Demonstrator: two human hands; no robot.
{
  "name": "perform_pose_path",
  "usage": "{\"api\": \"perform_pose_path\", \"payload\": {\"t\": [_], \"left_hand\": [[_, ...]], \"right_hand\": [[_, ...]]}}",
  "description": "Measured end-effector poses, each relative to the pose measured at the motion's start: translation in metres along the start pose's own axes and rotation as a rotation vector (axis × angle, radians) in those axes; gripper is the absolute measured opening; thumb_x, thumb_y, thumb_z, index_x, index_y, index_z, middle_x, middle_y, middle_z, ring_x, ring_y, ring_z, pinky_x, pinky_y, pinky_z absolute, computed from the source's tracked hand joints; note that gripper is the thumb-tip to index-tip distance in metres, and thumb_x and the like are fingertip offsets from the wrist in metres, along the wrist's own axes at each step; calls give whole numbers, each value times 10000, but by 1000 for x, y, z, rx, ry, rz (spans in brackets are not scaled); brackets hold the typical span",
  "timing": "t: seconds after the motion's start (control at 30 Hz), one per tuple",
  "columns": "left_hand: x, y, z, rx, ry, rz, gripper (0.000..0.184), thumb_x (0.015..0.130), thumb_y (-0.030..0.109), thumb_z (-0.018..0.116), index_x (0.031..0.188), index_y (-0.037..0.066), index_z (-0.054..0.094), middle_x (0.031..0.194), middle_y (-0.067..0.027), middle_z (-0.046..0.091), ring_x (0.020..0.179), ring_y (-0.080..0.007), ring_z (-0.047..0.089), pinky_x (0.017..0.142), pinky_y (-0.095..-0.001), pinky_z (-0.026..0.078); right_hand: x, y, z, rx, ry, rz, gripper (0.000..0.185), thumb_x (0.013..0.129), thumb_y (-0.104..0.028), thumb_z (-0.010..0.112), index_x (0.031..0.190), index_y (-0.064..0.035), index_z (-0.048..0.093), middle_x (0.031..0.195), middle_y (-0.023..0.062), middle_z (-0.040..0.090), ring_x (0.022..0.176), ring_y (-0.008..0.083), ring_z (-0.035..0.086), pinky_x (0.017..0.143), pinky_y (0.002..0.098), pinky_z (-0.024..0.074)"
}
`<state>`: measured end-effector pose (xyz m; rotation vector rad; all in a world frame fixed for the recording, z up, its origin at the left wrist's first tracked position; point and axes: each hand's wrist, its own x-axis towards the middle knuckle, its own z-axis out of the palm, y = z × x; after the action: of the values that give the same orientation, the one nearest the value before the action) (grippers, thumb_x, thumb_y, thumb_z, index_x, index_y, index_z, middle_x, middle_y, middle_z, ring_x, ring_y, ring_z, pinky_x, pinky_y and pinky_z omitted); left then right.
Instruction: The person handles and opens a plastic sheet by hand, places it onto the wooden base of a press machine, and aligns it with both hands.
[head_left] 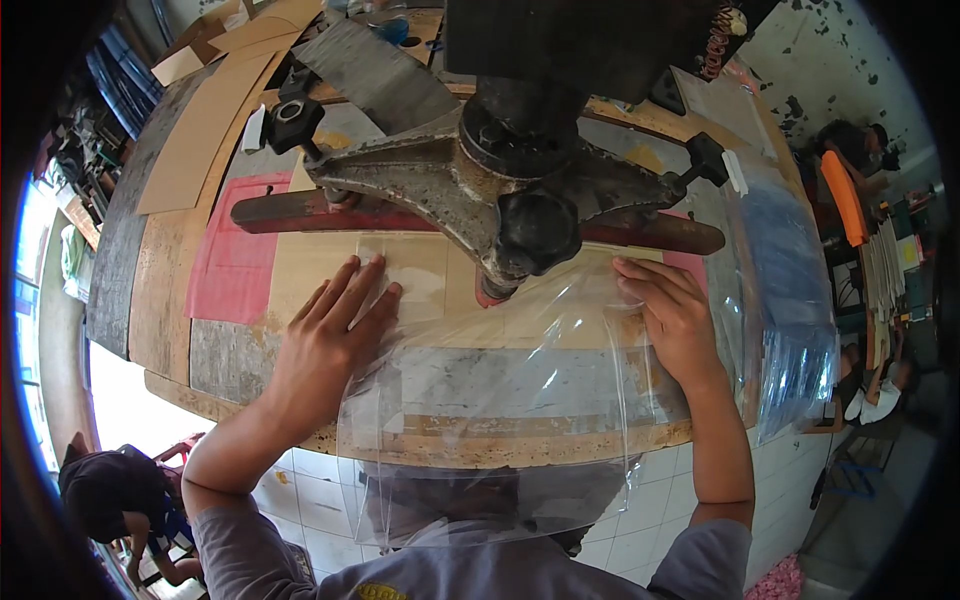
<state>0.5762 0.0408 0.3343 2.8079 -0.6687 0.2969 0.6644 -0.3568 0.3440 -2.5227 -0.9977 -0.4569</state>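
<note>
A clear plastic sheet [480, 385], creased and shiny, stretches from under the press head toward my body and hangs over the table's front edge. My left hand [345, 315] lies with fingers spread on the sheet's left side, over a tan board [425, 275]. On the right, my right hand [672, 305] rests its outstretched fingers on the sheet near its far right corner; its thumb is partly hidden. Just beyond both hands is a long red-and-dark bar [400, 215], carried by a metal press head [420, 175] with black knobs.
Pink sheets [235, 250] show beside the tan board. A stack of clear plastic [795, 290] lies at the table's right edge. Cardboard [205, 130] and a grey metal plate [375, 75] lie farther back. Other people are at left [115, 500] and right [880, 390].
</note>
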Motion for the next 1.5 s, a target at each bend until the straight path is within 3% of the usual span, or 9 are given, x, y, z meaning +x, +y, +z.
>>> {"api": "perform_pose_path", "payload": {"t": [0.23, 0.53, 0.8, 0.87, 1.5], "left_hand": [[1, 1, -6, -9, -39, -3, 565, 819, -3, 652, 1382, 11, 605, 1550, -244, 463, 1423, -475, 454, 1102, -544, 460], [3, 3, -9, -15, -33, -16, 503, 862, 49, 654, 1362, 17, 623, 1517, -237, 506, 1412, -456, 476, 1096, -547, 466], [3, 6, -18, 18, -42, -19, 451, 918, 150, 642, 1357, 47, 638, 1514, -206, 512, 1396, -403, 506, 1094, -502, 479], [2, 5, -18, 11, -70, -37, 539, 885, 74, 652, 1421, 63, 600, 1573, -189, 459, 1441, -413, 453, 1135, -466, 458], [-2, -1, -8, 68, -7, 10, 437, 908, 147, 666, 1327, 24, 647, 1513, -216, 514, 1393, -418, 513, 1101, -483, 497]], "right_hand": [[5, -2, -2, -20, 18, -6, 211, 799, 64, 690, 996, 8, 739, 1154, 68, 764, 1113, 246, 703, 935, 387, 567], [5, -4, -3, -22, 12, 13, 223, 800, 85, 679, 1001, 10, 740, 1152, 73, 761, 1099, 258, 700, 941, 390, 564], [4, -8, 0, -42, -10, 51, 269, 794, 110, 645, 1023, 3, 737, 1175, 84, 754, 1121, 277, 691, 975, 398, 538], [3, -8, 1, -21, -20, 52, 281, 795, 125, 628, 1033, 13, 726, 1189, 91, 751, 1132, 287, 687, 989, 408, 534], [3, -10, 1, -38, -44, 91, 314, 790, 145, 610, 1043, -3, 723, 1200, 90, 754, 1167, 290, 681, 1020, 408, 528]]}}
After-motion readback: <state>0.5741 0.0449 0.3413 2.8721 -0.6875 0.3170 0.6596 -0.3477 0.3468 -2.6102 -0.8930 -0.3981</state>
